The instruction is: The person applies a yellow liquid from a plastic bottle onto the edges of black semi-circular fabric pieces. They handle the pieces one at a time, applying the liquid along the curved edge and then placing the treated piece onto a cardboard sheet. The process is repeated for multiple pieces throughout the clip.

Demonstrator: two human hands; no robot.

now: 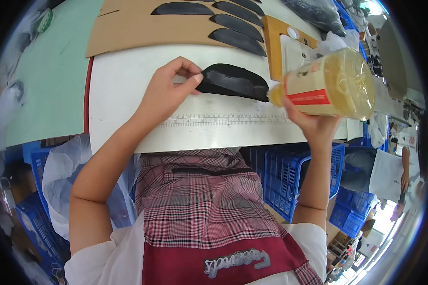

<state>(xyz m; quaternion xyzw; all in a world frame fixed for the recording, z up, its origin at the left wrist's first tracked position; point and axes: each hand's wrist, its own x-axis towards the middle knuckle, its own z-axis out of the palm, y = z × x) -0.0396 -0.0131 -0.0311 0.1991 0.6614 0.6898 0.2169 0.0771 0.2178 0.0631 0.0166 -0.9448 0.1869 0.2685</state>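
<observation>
Just beyond the ruler on the tabletop is the black curved piece, clamped in the left hand's grip. The right hand has its grip closed around a tilted bottle, near the ruler's right end. Other black pieces lie farther beyond the ruler.

Workpiece before cardboard, left of bottle.
</observation>
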